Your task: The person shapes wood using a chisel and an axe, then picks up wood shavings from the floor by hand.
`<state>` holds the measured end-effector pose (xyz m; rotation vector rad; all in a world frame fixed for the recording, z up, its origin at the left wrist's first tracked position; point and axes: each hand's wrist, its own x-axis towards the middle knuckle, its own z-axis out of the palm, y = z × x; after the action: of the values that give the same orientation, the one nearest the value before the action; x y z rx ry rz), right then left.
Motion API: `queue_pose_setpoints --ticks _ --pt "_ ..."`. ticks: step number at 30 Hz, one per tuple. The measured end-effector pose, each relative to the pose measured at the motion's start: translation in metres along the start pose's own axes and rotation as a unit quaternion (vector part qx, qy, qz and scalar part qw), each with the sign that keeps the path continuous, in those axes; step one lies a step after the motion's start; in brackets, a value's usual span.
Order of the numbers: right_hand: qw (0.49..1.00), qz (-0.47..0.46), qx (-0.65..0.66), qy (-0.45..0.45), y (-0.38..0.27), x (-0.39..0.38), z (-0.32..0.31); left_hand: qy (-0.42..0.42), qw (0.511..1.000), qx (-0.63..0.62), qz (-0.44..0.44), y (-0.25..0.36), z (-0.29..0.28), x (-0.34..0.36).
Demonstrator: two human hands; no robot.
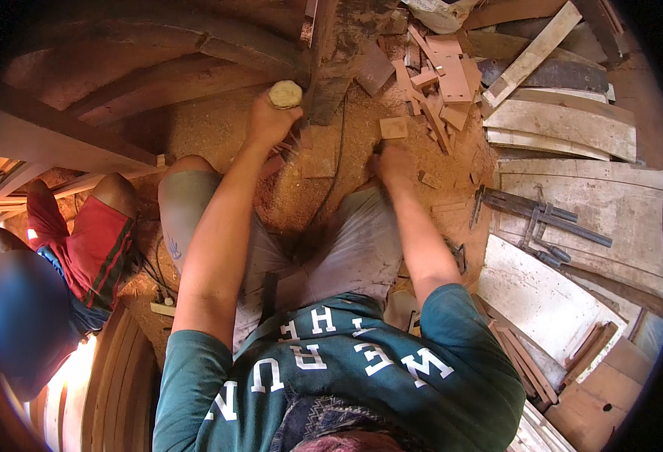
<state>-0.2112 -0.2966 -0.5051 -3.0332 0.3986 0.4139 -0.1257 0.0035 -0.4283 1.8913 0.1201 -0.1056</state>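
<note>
Mallet: a wooden mallet (pixel 285 93) with a pale, rounded head is gripped in the left hand (pixel 269 120), fingers wrapped fully round the handle; it is held just left of the dark upright timber (pixel 331 71).
Handling: the mallet is judged solid, stiff and moderately heavy, dry rather than slippery; it is best taken low on the handle, as it is held here.
Small tool: a narrow dark tool (pixel 377 147), probably a chisel though too small to be made out surely, is closed on by the right hand (pixel 393 162), well right of the timber's foot; it is judged rigid, with a keen edge to be kept from the fingers.
Workpiece: a small square wood block (pixel 393 127) lies just above the right hand; it is judged light and liable to shift on the loose sawdust (pixel 218 128).
Floor: sawdust is spread around the base of the timber.
Cord: a thin dark cord (pixel 336 169) runs down from the timber between both hands and could be snagged.
Offcuts: reddish wood scraps (pixel 440 75) are heaped right of the timber.
Planks: pale boards (pixel 565 124) are stacked further right.
Clamps: metal bar clamps (pixel 542 218) lie on a board, right of and below the timber.
Bystander: a second person in red shorts (pixel 94 248) is seated far left of the timber.
</note>
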Motion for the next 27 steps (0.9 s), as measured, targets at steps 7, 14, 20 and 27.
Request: queue_pose_setpoints --ticks 7,14,20,27 --pt "0.95 -0.058 0.305 0.022 -0.122 0.02 0.066 0.02 1.0 -0.007 -0.019 0.008 -0.008 0.0" --pt "0.92 -0.138 0.367 0.006 -0.138 0.035 0.077 0.01 0.998 -0.05 -0.038 -0.016 -0.014 0.005" --pt "0.892 -0.176 0.411 0.068 -0.101 0.01 0.062 -0.042 0.997 -0.061 -0.028 0.007 -0.013 -0.001" --pt "0.897 -0.144 0.416 0.028 -0.089 0.007 0.08 -0.086 0.992 -0.09 -0.025 0.014 0.004 -0.004"
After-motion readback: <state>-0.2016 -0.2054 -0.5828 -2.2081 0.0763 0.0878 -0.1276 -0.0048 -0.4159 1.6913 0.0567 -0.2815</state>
